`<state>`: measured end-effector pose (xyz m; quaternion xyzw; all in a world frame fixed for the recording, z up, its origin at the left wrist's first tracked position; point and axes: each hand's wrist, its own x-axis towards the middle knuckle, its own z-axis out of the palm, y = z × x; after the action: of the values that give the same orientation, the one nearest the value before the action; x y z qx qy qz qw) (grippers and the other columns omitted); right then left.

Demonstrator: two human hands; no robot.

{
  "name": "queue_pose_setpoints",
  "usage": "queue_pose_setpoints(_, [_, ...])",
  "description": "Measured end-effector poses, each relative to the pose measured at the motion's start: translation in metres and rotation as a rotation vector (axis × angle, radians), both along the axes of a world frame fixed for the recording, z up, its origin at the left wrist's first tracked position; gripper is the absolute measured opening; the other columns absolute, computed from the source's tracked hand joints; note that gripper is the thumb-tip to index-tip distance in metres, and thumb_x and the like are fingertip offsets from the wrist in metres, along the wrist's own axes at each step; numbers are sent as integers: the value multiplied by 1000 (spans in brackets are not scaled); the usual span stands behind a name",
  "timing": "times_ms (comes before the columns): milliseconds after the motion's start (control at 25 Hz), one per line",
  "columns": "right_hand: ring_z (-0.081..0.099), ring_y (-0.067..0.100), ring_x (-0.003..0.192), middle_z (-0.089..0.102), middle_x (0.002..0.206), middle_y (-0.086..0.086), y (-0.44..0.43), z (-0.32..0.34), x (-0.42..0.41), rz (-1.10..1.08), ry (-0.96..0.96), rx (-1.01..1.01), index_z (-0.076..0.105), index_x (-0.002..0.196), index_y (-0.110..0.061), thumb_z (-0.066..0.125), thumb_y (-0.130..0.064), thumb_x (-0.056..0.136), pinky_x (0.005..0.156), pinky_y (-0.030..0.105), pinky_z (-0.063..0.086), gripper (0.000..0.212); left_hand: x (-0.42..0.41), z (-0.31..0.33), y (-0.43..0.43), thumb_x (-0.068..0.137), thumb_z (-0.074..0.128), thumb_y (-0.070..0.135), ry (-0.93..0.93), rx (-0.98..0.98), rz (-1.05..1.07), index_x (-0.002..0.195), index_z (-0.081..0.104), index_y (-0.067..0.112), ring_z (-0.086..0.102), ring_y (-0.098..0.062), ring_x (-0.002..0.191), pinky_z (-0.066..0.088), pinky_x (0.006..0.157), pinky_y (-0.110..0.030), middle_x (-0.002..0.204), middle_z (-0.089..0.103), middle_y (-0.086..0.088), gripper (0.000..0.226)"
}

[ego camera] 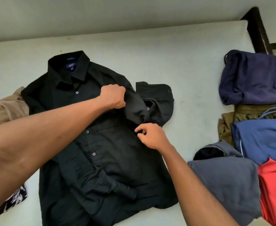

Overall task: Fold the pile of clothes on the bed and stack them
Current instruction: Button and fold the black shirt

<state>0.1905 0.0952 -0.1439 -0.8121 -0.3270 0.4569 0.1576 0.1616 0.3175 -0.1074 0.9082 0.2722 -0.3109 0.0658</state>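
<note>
The bed (191,62) is big and has a pale sheet on it. A dark bed post (257,30) stands at the far right corner.

A black shirt (111,160) lies in the middle of the bed with its front up and its collar (69,66) at the far end. 1 sleeve is folded across the front and points down to the near edge. The other sleeve (160,101) is bunched up on the right side, and its cuff lies on the sheet.

5 folded clothes sit on the right side of the bed, apart from the shirt. The navy one (251,79) is farthest. The grey one (228,185) is nearest. The red one (274,193) is just beside the grey one. The blue one (264,139) lies partly on the green one (227,126).

A tan cloth (8,110) sits on the left, and the shirt's edge lies over it. A black and white cloth (11,201) peeks out at the bottom left.

The left hand (112,97) is a tight fist and grips the bunched sleeve up near the shoulder. The right hand (152,136) pinches the shirt's right edge between thumb and finger, just under the bunched sleeve.

3 small buttons (87,132) run down the shirt front.
</note>
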Motion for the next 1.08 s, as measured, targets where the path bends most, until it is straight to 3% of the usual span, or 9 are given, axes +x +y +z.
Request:
queue_pose_setpoints(120, [67, 12, 77, 68, 72, -11, -5, 2, 23, -619, -115, 191, 75, 88, -30, 69, -28, 85, 79, 33, 56, 7, -7, -3, 1, 79, 57, 16, 64, 49, -34, 100, 60, 12, 60, -30, 85, 42, 67, -34, 89, 58, -5, 22])
queue_pose_setpoints(200, [68, 17, 93, 70, 95, -6, 1, 2, 56, -941, -187, 225, 71, 104, -29, 70, -26, 86, 87, 33, 54, 18, -3, -3, 1, 79, 57, 19, -137, 43, -55, 104, 61, 13, 58, -30, 94, 43, 69, -36, 98, 62, -6, 26])
queue_pose_setpoints(320, [49, 26, 135, 48, 146, 5, 22, -13, 101, -872, -142, 104, 43, 150, -25, 81, -38, 80, 110, 36, 43, 80, 16, -10, -7, 77, 58, 38, -305, -197, -176, 129, 53, 26, 47, -30, 123, 44, 92, -44, 131, 53, -4, 53])
queue_pose_setpoints(400, [48, 28, 135, 45, 149, 5, 38, -21, 113, -642, -154, -7, 34, 154, -24, 83, -46, 77, 108, 38, 44, 94, 26, -21, -20, 73, 52, 48, -213, -308, -277, 133, 52, 34, 42, -27, 130, 38, 98, -48, 135, 51, 2, 62])
queue_pose_setpoints(480, [59, 29, 122, 60, 134, 5, 44, -23, 119, -473, -168, -78, 48, 140, -20, 77, -42, 84, 90, 34, 48, 67, 28, -32, -30, 73, 50, 52, -174, -334, -285, 135, 51, 33, 44, -26, 126, 36, 97, -49, 129, 53, 3, 65])
queue_pose_setpoints(560, [63, 30, 112, 67, 122, 6, 38, -15, 121, -576, -193, -8, 59, 126, -17, 65, -33, 95, 81, 30, 43, 36, 24, -36, -36, 77, 58, 50, -230, -315, -254, 138, 47, 29, 48, -26, 118, 38, 96, -48, 123, 54, 1, 65])
queue_pose_setpoints(760, [61, 21, 100, 65, 123, 14, -7, 43, 170, -1817, -260, 771, 54, 130, -4, 55, -11, 102, 73, 10, 45, 29, 35, -23, -39, 86, 59, 32, -480, -223, -209, 133, 54, 24, 49, -29, 119, 44, 92, -43, 127, 57, -3, 48])
queue_pose_setpoints(960, [69, 24, 108, 68, 122, 5, -31, 49, 204, -1857, 69, 1071, 58, 133, -18, 59, -18, 100, 99, 47, 57, 33, 52, -27, -56, 88, 61, 30, -608, -404, 167, 128, 58, 21, 52, -23, 114, 47, 91, -36, 120, 57, -3, 42])
queue_pose_setpoints(1080, [69, 27, 111, 68, 126, 9, -34, 16, 169, -1829, 255, 919, 58, 135, -13, 62, -20, 100, 101, 51, 55, 36, 36, -50, -75, 88, 61, 31, -308, -358, -22, 148, 42, 22, 45, -28, 130, 43, 104, -43, 143, 47, -5, 63])
